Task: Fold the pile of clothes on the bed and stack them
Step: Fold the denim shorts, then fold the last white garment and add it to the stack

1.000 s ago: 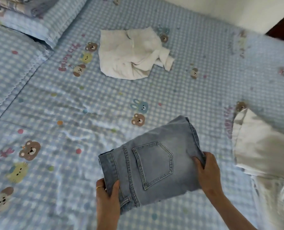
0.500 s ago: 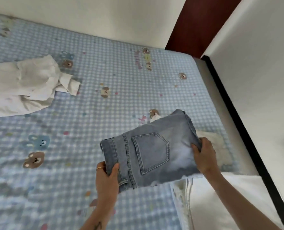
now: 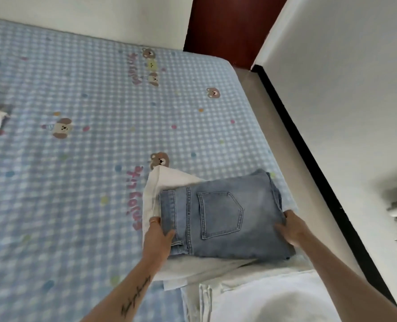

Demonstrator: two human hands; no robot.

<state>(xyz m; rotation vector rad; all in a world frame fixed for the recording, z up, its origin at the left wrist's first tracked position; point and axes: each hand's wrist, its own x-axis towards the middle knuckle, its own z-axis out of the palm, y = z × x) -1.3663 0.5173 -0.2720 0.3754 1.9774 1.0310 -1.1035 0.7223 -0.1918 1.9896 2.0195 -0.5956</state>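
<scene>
over the white stack (image 3: 169,182), left hand (image 3: 156,238) and right hand (image 3: 290,228) grip folded jeans (image 3: 223,214); thick, floppy denim, best held at both ends.

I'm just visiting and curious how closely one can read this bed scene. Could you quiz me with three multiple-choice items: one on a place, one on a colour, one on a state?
1. Where are the folded jeans?
A. over the folded white garment near the bed's right edge
B. on a pillow
C. on the floor

2. What colour is the bed sheet?
A. plain red
B. blue and white check
C. green stripes

3. How are the jeans held?
A. by no hand
B. by one hand only
C. by both hands, one at each end

Answers: 1 A, white cloth shows beyond the denim's edges. 2 B, the check carries bear prints. 3 C, the left hand grips the waistband end and the right hand the opposite end.
</scene>
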